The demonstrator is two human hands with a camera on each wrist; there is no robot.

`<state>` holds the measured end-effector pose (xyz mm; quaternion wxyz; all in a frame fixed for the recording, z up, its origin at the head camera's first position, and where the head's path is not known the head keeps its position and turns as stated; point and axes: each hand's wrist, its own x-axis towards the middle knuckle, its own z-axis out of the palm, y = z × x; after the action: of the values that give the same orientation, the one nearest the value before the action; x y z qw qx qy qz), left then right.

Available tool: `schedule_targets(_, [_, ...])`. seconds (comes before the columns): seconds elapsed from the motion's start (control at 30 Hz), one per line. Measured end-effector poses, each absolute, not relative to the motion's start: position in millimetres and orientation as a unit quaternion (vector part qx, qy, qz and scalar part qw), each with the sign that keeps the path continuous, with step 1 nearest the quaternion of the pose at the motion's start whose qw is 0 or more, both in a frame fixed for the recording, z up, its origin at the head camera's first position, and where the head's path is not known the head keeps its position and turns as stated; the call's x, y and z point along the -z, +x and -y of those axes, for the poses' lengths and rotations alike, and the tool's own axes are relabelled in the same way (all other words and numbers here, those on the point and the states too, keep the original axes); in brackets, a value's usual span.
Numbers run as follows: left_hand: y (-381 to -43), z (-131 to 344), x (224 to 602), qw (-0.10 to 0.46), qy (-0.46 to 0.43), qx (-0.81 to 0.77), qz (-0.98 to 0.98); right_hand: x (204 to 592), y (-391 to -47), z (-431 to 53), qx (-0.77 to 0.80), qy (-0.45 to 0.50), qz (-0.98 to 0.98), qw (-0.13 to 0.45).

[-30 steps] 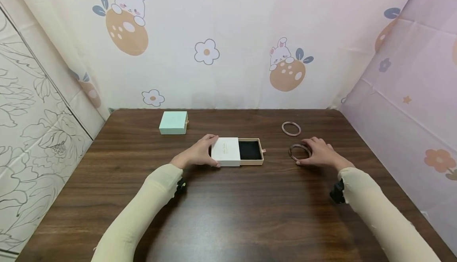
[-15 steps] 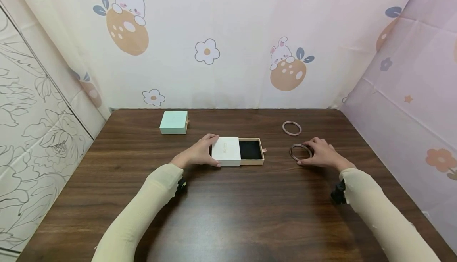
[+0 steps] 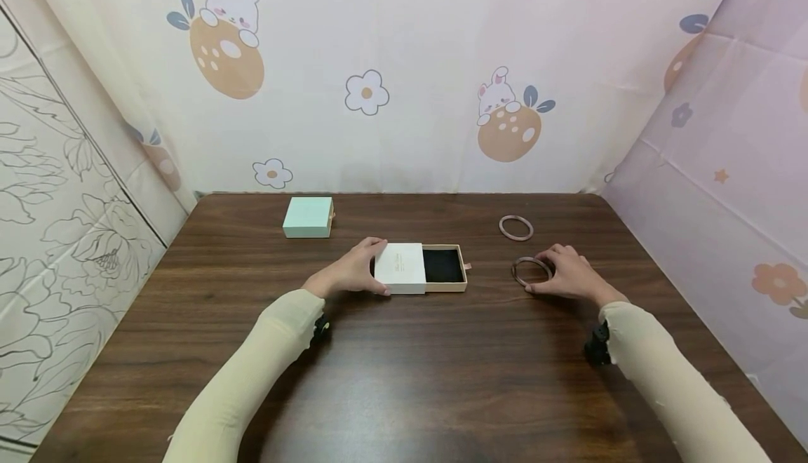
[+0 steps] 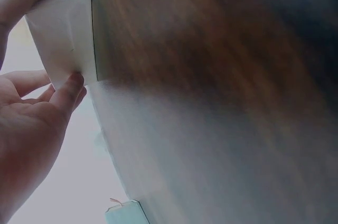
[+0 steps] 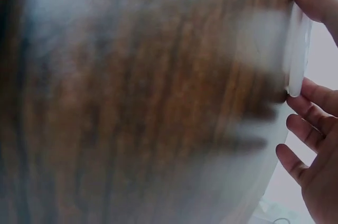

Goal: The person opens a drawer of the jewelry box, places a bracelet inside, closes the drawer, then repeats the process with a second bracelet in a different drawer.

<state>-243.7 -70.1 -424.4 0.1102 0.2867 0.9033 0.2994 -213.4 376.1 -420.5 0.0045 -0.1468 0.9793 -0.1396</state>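
A white box sleeve (image 3: 400,267) with gold lettering lies in the middle of the table, its drawer (image 3: 445,268) pulled partly out to the right and showing a black lining. My left hand (image 3: 351,269) grips the sleeve's left end, thumb at the near side and fingers at the far side; the left wrist view shows the fingers on the box's faces. On the right, my right hand (image 3: 568,273) holds a bangle (image 3: 519,276) between thumb and fingers across its width. In the right wrist view the bangle (image 5: 297,55) appears edge-on, low at the tabletop.
A second bangle (image 3: 515,228) lies flat just behind the held one. Farther back on the left stands a mint-green box (image 3: 308,217), closed, with a small tab. Patterned cloth (image 3: 429,133) hangs along the back and sides of the wooden table (image 3: 404,372).
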Motion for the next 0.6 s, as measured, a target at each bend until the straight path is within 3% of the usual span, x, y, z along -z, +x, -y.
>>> schedule_targets(0.6, [-245.2,70.1,423.4,0.108,0.299,-0.297,-0.900,422.4,-217.3,-371.8,0.147,-0.158,-0.976,-0.017])
